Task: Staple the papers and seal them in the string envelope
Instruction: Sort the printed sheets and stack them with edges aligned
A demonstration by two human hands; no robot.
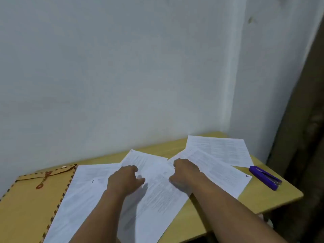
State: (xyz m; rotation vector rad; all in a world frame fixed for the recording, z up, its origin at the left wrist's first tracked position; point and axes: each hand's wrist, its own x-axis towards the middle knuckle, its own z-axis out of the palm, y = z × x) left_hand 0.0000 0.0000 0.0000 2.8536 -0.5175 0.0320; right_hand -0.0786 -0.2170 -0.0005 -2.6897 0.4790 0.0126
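Note:
Several printed sheets lie fanned across the yellow table (pixel 266 200). The sheet marked 1 (pixel 163 192) is in the middle, the sheet marked 5 (pixel 82 193) to its left, the sheet marked 2 (pixel 222 174) to its right, and another sheet (pixel 220 149) at the back right. My left hand (pixel 124 179) hovers just over the left edge of sheet 1 with its fingers loosely curled, holding nothing. My right hand (pixel 185 174) has its fingers curled down at the right edge of sheet 1. The brown string envelope (pixel 29 204) lies flat at the far left, and the purple stapler (pixel 265 178) at the right.
A pale wall runs along the back of the table and turns a corner at the right. The table's right edge drops off just past the stapler, beside a dark brown surface (pixel 301 155). The envelope's flap carries a red string tie (pixel 43 179).

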